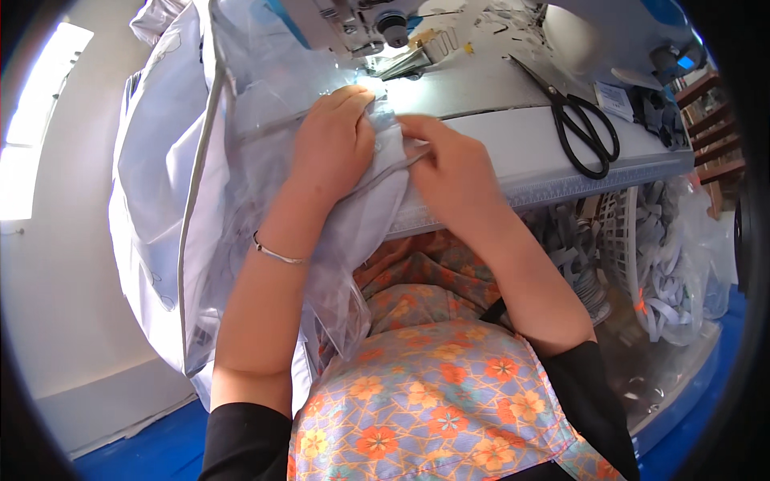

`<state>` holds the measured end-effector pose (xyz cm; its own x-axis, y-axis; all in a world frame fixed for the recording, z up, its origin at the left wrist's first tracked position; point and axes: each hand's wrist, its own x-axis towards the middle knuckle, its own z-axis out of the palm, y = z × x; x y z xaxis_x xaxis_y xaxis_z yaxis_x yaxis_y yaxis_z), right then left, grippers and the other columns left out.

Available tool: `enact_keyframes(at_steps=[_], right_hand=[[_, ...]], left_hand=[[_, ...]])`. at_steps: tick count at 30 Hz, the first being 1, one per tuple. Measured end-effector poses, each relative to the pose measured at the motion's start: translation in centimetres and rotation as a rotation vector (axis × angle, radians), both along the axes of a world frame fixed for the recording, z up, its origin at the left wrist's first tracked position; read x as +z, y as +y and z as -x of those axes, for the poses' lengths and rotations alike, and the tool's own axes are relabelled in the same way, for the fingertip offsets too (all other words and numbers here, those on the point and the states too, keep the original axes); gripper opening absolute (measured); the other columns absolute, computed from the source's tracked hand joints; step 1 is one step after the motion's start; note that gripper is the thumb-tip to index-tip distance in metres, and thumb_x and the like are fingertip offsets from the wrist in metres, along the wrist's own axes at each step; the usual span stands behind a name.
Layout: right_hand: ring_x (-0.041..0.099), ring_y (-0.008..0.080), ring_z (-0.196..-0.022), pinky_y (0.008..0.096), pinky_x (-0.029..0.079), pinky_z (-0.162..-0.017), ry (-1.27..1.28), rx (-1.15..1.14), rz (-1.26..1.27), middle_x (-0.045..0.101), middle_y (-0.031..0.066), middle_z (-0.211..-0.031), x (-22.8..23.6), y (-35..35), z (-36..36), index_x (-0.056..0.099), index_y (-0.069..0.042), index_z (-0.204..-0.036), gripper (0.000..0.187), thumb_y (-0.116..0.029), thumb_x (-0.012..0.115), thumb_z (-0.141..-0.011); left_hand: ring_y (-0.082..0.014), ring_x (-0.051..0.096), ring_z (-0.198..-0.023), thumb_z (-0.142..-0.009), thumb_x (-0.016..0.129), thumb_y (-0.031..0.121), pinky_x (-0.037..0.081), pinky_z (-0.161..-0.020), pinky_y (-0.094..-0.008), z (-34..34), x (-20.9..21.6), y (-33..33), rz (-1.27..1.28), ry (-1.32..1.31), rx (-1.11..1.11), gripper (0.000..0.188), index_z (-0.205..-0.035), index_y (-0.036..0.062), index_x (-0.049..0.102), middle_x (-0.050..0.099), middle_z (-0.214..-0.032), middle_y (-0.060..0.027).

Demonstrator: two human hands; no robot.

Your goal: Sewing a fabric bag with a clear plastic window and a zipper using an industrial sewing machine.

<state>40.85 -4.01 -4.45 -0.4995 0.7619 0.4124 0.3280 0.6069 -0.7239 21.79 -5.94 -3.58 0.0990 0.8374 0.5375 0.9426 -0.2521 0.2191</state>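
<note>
A sewing machine (337, 28) stands at the top, its lamp lighting the spot below the needle area. White, partly see-through sheeting (160, 200) with grey-edged seams hangs over the table's left side and onto my lap. Close to the lit metal parts, my left hand (335, 140) presses on the sheeting with its fingers together. My right hand (459, 164), just to the right, pinches the sheeting's grey edge between thumb and fingers. The presser foot and needle are mostly hidden by glare and my left fingers.
Black-handled scissors (559, 99) lie on the table, right of my right hand. A ruler strip (513, 191) runs along the front edge. Below, a white plastic basket (622, 240) stands beside bundles of grey-white strips (667, 276). My floral apron (433, 393) covers my lap.
</note>
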Motion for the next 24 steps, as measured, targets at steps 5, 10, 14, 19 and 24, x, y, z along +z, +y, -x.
enact_keyframes(at_steps=[5,10,14,19,24], right_hand=[[0.060,0.0214,-0.111,0.0320,0.048,-0.098,0.967,0.159,1.269,0.059,0.0176,-0.126,1.0,1.2,1.5,0.047,0.008,-0.136,0.047,-0.011,0.061,-0.095],[0.060,0.0215,-0.110,0.0315,0.048,-0.098,1.051,0.124,1.224,0.059,0.0169,-0.122,-0.2,2.8,3.2,0.049,0.010,-0.131,0.043,-0.011,0.061,-0.095],[0.059,0.0206,-0.109,0.0310,0.048,-0.099,1.056,0.095,1.213,0.058,0.0159,-0.121,1.0,2.2,3.4,0.051,0.008,-0.127,0.038,-0.010,0.061,-0.095],[0.059,0.0202,-0.110,0.0307,0.048,-0.098,1.015,0.129,1.233,0.058,0.0149,-0.123,0.2,2.4,3.0,0.048,0.007,-0.133,0.044,-0.010,0.062,-0.094],[0.059,0.0194,-0.108,0.0288,0.048,-0.096,0.937,0.135,1.222,0.058,0.0125,-0.122,0.9,2.8,3.1,0.044,0.007,-0.141,0.055,-0.009,0.064,-0.093]], left_hand=[[-0.0345,0.063,-0.104,-0.083,0.058,0.007,0.051,-0.092,-0.0436,-0.2,-0.5,-0.1,0.049,-0.113,0.046,0.030,-0.110,0.0003,0.067,0.066,-0.116,-0.0168],[-0.0339,0.063,-0.101,-0.082,0.058,0.007,0.051,-0.090,-0.0441,-0.6,-0.8,0.5,0.025,-0.102,0.018,0.030,-0.110,0.0006,0.067,0.065,-0.111,-0.0162],[-0.0342,0.061,-0.107,-0.085,0.053,0.005,0.048,-0.095,-0.0425,-0.5,-0.6,0.2,0.122,-0.133,0.036,0.036,-0.118,-0.0009,0.065,0.062,-0.117,-0.0168],[-0.0344,0.060,-0.107,-0.084,0.052,0.004,0.048,-0.095,-0.0428,-0.4,-1.1,0.2,0.109,-0.187,0.043,0.037,-0.118,-0.0007,0.066,0.062,-0.116,-0.0166],[-0.0345,0.060,-0.106,-0.082,0.052,0.003,0.048,-0.094,-0.0430,-0.2,-1.2,0.3,0.093,-0.200,0.019,0.038,-0.117,-0.0001,0.066,0.062,-0.115,-0.0161]])
